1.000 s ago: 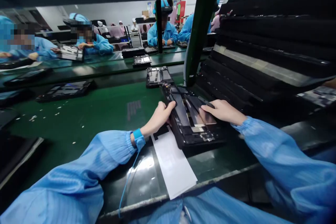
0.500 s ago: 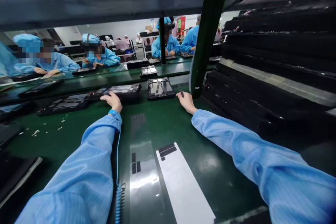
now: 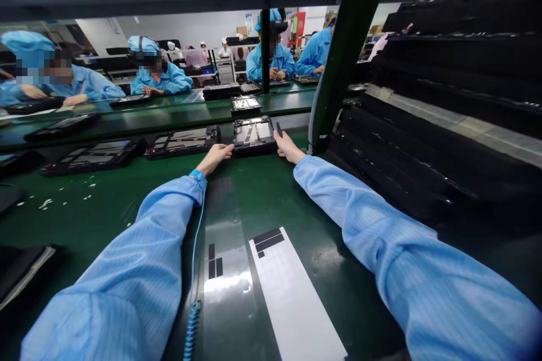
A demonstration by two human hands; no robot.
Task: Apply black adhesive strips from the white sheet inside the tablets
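An open black device housing (image 3: 253, 141) with light panels and dark strips inside lies ahead of me on the green bench. My left hand (image 3: 217, 158) is at its left front corner, fingers pinched together at the edge. At the right side is my right hand (image 3: 288, 146), closed around a short dark stick-like tool (image 3: 278, 129) that points up; its exact kind is unclear. Closer to me, a white sheet (image 3: 296, 299) bears dark strips (image 3: 270, 240). Beside it lies a clear film (image 3: 228, 310) with several dark pieces (image 3: 215, 262).
More open housings (image 3: 184, 141) line the bench to the left. A tall stack of black items (image 3: 423, 146) stands at the right, behind a dark post (image 3: 351, 51). A coiled blue cord (image 3: 191, 327) runs from my left wrist. Co-workers (image 3: 158, 76) sit opposite.
My left hand has moved right, from the neighbouring housing to the left front corner of the one in the middle. My right hand has come in to its right edge with the dark tool.
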